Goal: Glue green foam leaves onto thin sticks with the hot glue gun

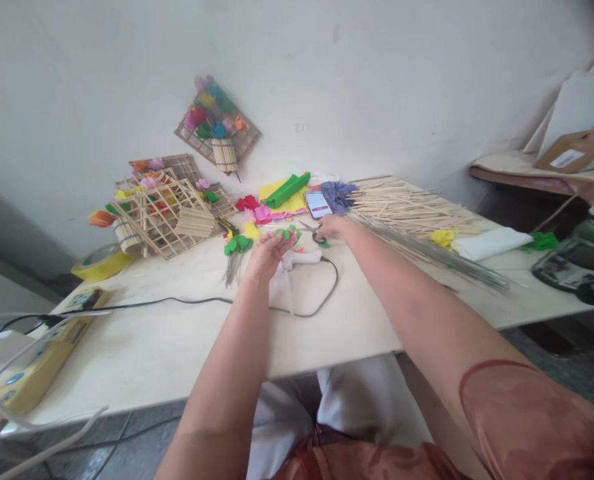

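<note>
My left hand [269, 252] is closed in a pinch on small green leaf-shaped pieces [287, 233] that look like paper or felt. To the right, my right hand [329, 227] has its fingers on the black handle of the scissors [319, 237], whose blades point left along the tabletop. Just below the hands lies a white glue gun [303, 258] with a black cord. A bunch of green leaves on thin wire stems [237, 245] rests left of my left hand. Beyond my right hand is a phone [319, 205] with a lit screen.
Wooden-stick lattices with paper flowers [164, 210] are piled at left, and another lattice [219, 127] hangs on the wall. Sticks [407, 207] and thin wires [441, 257] spread rightward. A power strip [41, 360] and yellow tape roll [104, 261] lie at left; green paper [287, 191] is behind.
</note>
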The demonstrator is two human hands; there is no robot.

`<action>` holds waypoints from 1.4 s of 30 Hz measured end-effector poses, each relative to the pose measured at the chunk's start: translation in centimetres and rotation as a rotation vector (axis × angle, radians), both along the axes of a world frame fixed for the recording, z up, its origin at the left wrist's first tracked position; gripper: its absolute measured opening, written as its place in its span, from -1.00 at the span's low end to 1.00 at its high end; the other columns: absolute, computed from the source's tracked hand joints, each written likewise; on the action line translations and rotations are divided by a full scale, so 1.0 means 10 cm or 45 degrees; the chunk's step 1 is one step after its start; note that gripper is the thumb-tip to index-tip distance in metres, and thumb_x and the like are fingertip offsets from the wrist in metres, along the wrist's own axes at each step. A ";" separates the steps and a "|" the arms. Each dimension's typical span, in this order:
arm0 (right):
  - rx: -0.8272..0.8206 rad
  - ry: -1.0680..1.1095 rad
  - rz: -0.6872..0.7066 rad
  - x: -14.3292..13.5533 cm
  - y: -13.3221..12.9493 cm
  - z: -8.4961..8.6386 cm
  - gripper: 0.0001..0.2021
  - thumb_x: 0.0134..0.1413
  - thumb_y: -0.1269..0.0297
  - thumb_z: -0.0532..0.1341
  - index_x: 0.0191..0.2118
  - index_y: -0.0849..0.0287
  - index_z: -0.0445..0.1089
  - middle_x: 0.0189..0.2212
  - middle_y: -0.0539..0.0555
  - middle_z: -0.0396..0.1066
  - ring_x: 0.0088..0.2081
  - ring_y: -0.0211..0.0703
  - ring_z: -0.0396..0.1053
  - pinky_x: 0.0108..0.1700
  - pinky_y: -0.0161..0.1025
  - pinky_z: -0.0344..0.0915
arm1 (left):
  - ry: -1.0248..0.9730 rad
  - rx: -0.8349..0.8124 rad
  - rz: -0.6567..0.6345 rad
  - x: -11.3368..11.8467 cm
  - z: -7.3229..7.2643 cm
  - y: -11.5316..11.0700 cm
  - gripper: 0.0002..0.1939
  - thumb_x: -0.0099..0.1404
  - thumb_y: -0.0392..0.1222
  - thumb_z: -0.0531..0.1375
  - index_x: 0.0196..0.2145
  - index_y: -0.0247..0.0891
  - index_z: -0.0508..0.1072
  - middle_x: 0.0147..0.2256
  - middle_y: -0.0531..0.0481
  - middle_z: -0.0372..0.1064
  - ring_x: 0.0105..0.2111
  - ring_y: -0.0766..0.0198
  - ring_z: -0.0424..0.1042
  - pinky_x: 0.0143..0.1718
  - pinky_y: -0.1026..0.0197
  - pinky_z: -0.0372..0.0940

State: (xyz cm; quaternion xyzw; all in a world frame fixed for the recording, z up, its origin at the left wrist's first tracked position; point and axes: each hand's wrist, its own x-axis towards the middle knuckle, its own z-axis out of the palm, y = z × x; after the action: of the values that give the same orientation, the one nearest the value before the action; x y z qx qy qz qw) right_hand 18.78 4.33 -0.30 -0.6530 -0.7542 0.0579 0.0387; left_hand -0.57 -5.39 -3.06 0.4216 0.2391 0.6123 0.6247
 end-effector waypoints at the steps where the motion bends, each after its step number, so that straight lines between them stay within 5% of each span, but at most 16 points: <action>1: 0.030 0.032 -0.022 -0.02 -0.03 0.02 -0.54 -0.28 0.13 0.32 -0.18 0.26 0.46 -0.19 0.19 0.46 -0.18 -0.02 0.38 -0.26 -0.30 0.25 | -0.003 -0.004 0.002 0.00 0.00 0.00 -0.88 0.02 -0.30 0.29 -0.45 -0.35 0.41 -0.36 -0.10 0.50 -0.23 0.15 0.49 0.00 0.07 0.26; 4: 0.144 0.485 0.025 -0.08 -0.17 0.10 -0.60 -0.05 -0.01 0.18 -0.24 0.24 0.46 -0.20 0.15 0.47 -0.16 -0.05 0.39 -0.27 -0.34 0.25 | -0.009 -0.011 -0.008 0.01 0.01 0.00 -0.87 0.02 -0.31 0.29 -0.45 -0.35 0.40 -0.35 -0.10 0.50 -0.23 0.15 0.48 0.00 0.07 0.26; 8: -0.282 1.355 0.286 -0.16 -0.44 0.13 -0.53 0.04 -0.09 0.09 -0.24 0.29 0.40 -0.31 0.20 0.49 -0.39 -0.20 0.44 -0.49 -0.38 0.26 | 0.010 -0.023 -0.005 0.02 0.01 0.00 -0.88 0.04 -0.30 0.28 -0.47 -0.34 0.38 -0.35 -0.10 0.49 -0.22 0.16 0.48 0.00 0.08 0.27; 11: -0.428 1.590 0.452 -0.21 -0.59 0.10 -0.72 -0.10 0.14 0.29 -0.33 0.27 0.42 -0.42 0.11 0.49 -0.47 -0.29 0.42 -0.53 -0.43 0.25 | 0.040 -0.009 -0.004 0.03 0.00 0.00 -0.90 0.05 -0.30 0.27 -0.45 -0.33 0.40 -0.35 -0.08 0.49 -0.23 0.19 0.48 -0.01 0.10 0.28; 15: -0.347 1.763 0.390 -0.26 -0.67 0.06 -0.89 -0.17 0.36 0.33 -0.47 0.27 0.42 -0.56 0.02 0.46 -0.56 -0.35 0.37 -0.52 -0.43 0.30 | 0.053 -0.004 -0.010 0.04 -0.01 0.01 -0.90 0.03 -0.32 0.27 -0.44 -0.33 0.41 -0.39 -0.06 0.49 -0.24 0.20 0.49 -0.02 0.10 0.29; 21: -0.218 1.793 0.267 -0.23 -0.67 0.03 -0.90 -0.20 0.42 0.34 -0.52 0.28 0.39 -0.63 -0.01 0.43 -0.63 -0.36 0.34 -0.55 -0.41 0.31 | 0.086 0.002 -0.055 0.10 0.01 -0.03 -0.87 0.01 -0.29 0.29 -0.46 -0.34 0.40 -0.36 -0.09 0.49 -0.23 0.18 0.48 -0.03 0.09 0.29; 25: -0.050 1.648 0.245 0.11 -0.66 0.14 -0.85 -0.18 0.34 0.33 -0.47 0.29 0.39 -0.61 0.01 0.42 -0.65 -0.38 0.30 -0.54 -0.39 0.29 | 0.103 0.004 -0.052 0.09 0.02 -0.04 -0.83 -0.01 -0.26 0.31 -0.46 -0.35 0.40 -0.34 -0.11 0.49 -0.23 0.17 0.48 -0.05 0.11 0.30; 28: -0.015 1.252 0.218 0.59 -0.70 0.30 -0.83 -0.15 0.28 0.32 -0.42 0.29 0.43 -0.64 0.00 0.39 -0.66 -0.39 0.23 -0.56 -0.38 0.23 | 0.110 -0.010 0.010 0.06 0.02 -0.03 -0.82 -0.01 -0.25 0.32 -0.44 -0.36 0.43 -0.37 -0.09 0.49 -0.30 0.21 0.50 -0.15 0.18 0.35; 33: -0.242 0.259 -0.013 1.22 -0.80 0.57 -0.75 -0.17 0.20 0.31 -0.66 0.27 0.41 -0.67 0.07 0.37 -0.58 -0.26 0.30 -0.49 -0.31 0.19 | 0.122 -0.031 0.035 0.07 0.01 -0.01 -0.83 0.03 -0.24 0.30 -0.40 -0.36 0.45 -0.39 -0.09 0.49 -0.36 0.25 0.50 -0.23 0.24 0.37; 37: 0.000 0.230 -0.018 1.06 -0.84 0.62 -0.75 -0.08 0.20 0.25 -0.61 0.26 0.44 -0.58 0.08 0.42 -0.49 -0.22 0.34 -0.44 -0.32 0.19 | 0.175 -0.037 0.019 0.09 0.01 0.00 -0.81 0.05 -0.22 0.29 -0.36 -0.38 0.46 -0.42 -0.10 0.49 -0.39 0.26 0.50 -0.25 0.23 0.38; 42: 0.046 0.958 0.206 0.38 -0.78 0.45 -0.76 -0.02 0.20 0.21 -0.50 0.30 0.43 -0.48 0.13 0.46 -0.50 -0.30 0.34 -0.49 -0.38 0.22 | 0.242 -0.020 0.027 0.07 0.04 -0.04 -0.78 0.00 -0.22 0.31 -0.37 -0.38 0.47 -0.44 -0.09 0.48 -0.46 0.29 0.49 -0.29 0.25 0.38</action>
State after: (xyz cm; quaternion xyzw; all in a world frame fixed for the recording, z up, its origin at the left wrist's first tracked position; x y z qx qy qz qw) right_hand 22.62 -3.46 4.21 -0.5237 -0.7373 0.2830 0.3195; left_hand 0.09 -5.82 -2.66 0.4705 0.3065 0.5741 0.5960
